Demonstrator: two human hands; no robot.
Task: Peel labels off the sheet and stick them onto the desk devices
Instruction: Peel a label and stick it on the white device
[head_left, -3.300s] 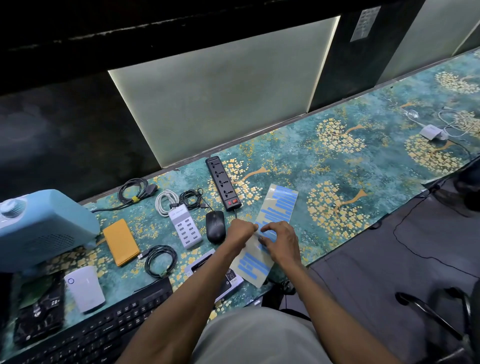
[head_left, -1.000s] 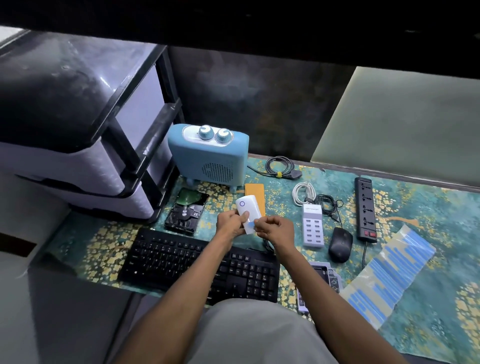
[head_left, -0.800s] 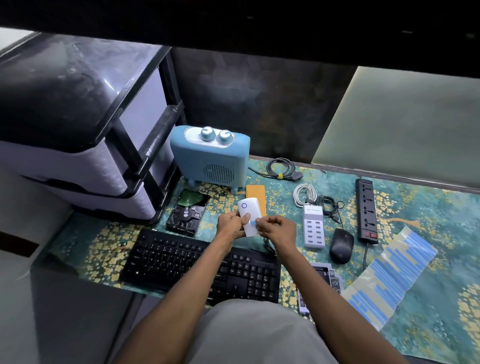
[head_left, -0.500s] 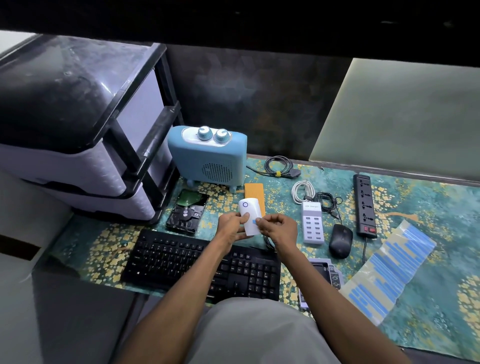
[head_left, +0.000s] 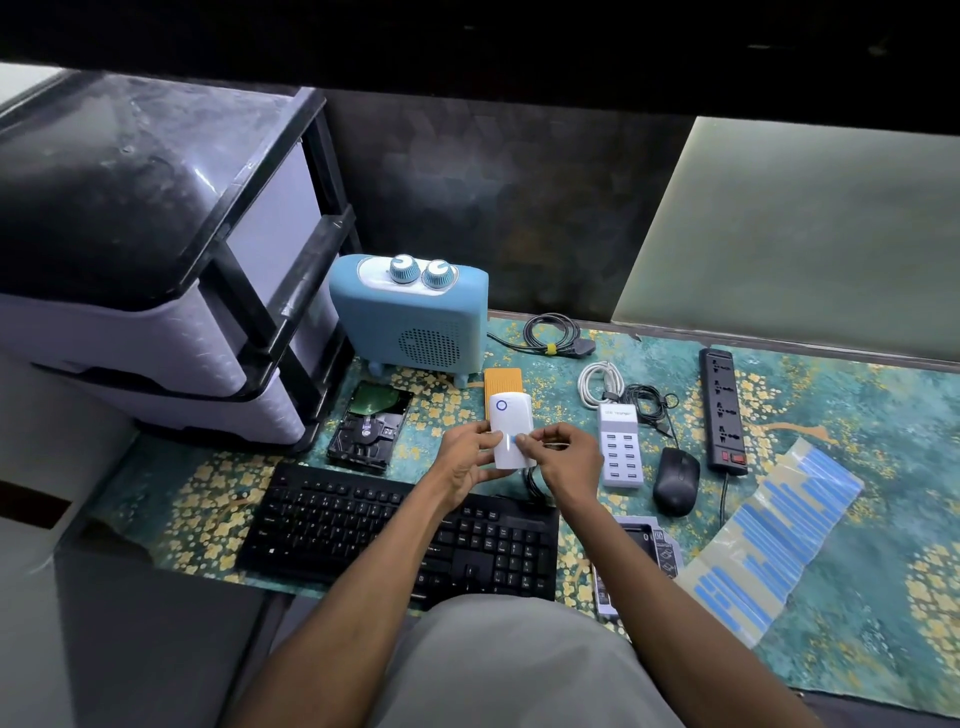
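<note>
My left hand (head_left: 465, 460) grips a small white plug-in device (head_left: 511, 423) with a blue ring near its top, held above the black keyboard (head_left: 363, 525). My right hand (head_left: 563, 460) presses its fingertips on a small blue label (head_left: 515, 439) on the device's front. The label sheet (head_left: 774, 540), clear with several blue strips, lies on the desk mat at the right, away from both hands.
On the patterned mat (head_left: 857, 415) lie a blue speaker-like box (head_left: 410, 317), bare hard drive (head_left: 371, 426), orange power bank (head_left: 503, 382), white multi-port charger (head_left: 620, 444), black mouse (head_left: 675, 480), power strip (head_left: 722, 410), coiled cables (head_left: 553, 335). A drawer unit (head_left: 156, 260) stands left.
Earlier both hands were at the label sheet. Since then they have held the white device over the keyboard; over the last second the right fingertips shifted slightly on the blue label.
</note>
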